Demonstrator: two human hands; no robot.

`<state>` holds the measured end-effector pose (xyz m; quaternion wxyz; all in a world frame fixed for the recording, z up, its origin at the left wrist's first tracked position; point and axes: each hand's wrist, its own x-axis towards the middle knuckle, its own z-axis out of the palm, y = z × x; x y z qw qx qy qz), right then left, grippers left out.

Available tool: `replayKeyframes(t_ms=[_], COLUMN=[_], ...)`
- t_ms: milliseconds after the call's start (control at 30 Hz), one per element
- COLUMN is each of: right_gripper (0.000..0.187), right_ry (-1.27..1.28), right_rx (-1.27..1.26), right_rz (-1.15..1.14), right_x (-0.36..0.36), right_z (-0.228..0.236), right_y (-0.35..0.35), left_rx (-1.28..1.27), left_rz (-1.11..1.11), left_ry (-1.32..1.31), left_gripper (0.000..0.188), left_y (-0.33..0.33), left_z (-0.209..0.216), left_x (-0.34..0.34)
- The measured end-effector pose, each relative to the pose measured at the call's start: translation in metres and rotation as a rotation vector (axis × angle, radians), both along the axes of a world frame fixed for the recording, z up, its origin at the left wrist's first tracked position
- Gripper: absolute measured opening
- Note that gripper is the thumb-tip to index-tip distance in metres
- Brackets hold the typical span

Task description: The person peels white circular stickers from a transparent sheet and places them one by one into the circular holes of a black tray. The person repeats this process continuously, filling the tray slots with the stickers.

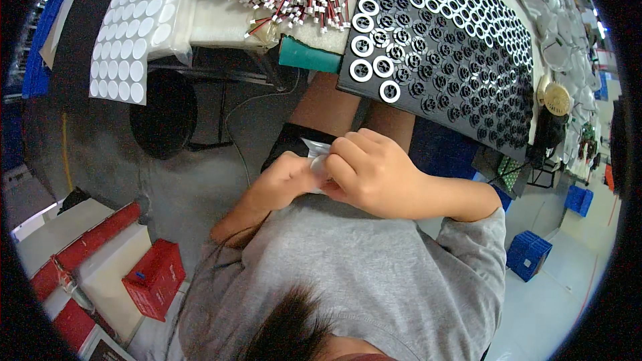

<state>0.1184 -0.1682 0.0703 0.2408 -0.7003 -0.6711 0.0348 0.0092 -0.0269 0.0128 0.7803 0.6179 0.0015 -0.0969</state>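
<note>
My left hand (286,179) and my right hand (376,172) meet in front of my grey shirt, above my lap. Between them is a small pale sheet (317,148), shiny at its upper corner, with what looks like a rounded white piece on it. Both hands are closed on this sheet, and the fingers hide much of it. At the table's left end, sheets of round white stickers (120,60) hang over the edge. A black board (351,83) slopes on the right, bearing rows of black round parts (455,87) and white rings (362,70).
Red and black wires with white connectors (314,0) lie bunched at the table's back. A green strip (309,57) sits at its front edge. A round black stool (162,112) stands below left. Red crate (155,279) and blue crate (528,255) rest on the floor.
</note>
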Motion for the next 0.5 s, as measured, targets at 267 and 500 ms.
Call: replayKeyframes(t_ms=[267,500], right_gripper=[0.022,0.007], right_ry=[0.189,0.297], right_rx=[-0.069,-0.067], right_rz=[0.053,-0.09], right_x=[0.013,0.057], right_z=[0.009,0.022], right_y=[-0.001,-0.003], left_rx=[0.355,0.292], left_rz=[-0.185,-0.134], left_ry=[-0.253,-0.174], left_gripper=[0.012,0.016], left_y=[0.014,0.011], left_z=[0.009,0.001], left_x=[0.002,0.003])
